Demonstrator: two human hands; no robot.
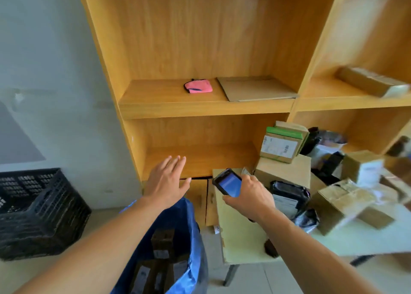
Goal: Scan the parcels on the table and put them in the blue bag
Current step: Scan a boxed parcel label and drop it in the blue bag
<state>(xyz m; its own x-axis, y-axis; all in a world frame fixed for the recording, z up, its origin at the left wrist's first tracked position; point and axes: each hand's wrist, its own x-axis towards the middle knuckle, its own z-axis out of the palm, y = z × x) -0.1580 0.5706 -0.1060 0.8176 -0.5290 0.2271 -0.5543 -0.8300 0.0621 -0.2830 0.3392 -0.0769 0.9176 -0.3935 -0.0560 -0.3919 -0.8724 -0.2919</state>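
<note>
Blue bag (194, 227) is standing open directly below the left hand (168, 180), nearest the camera. Parcels are lying inside it: brown boxes (162, 241) and darker packets, some labels showing. It is looking part full, judging from the mouth.

Left hand is hovering over the bag's far rim, fingers straight and spread, holding nothing. Right hand (249, 199), just to its right, is gripping the scanner (229, 183), fingers curled round the body, lit screen facing up.

Step in hand, as I read it: fetching the next parcel. Doing it well means sending the free left hand across to the closest piece, turning its label toward the scanner and holding both steady until it reads.

Under and beyond the right hand, the table (242, 238) is carrying the unscanned parcels:
- a black polybag (289, 195) just past the knuckles
- a plain carton (282, 169) behind it, with a green-taped box (281, 145) on top
- more cartons (342, 202), blurred, further right

Left of the left hand, a black crate (37, 213) is sitting on the floor, contents not visible. Far beyond both hands, the shelf (200, 106) is holding a pink pouch (198, 86) and flat cardboard (255, 89).
</note>
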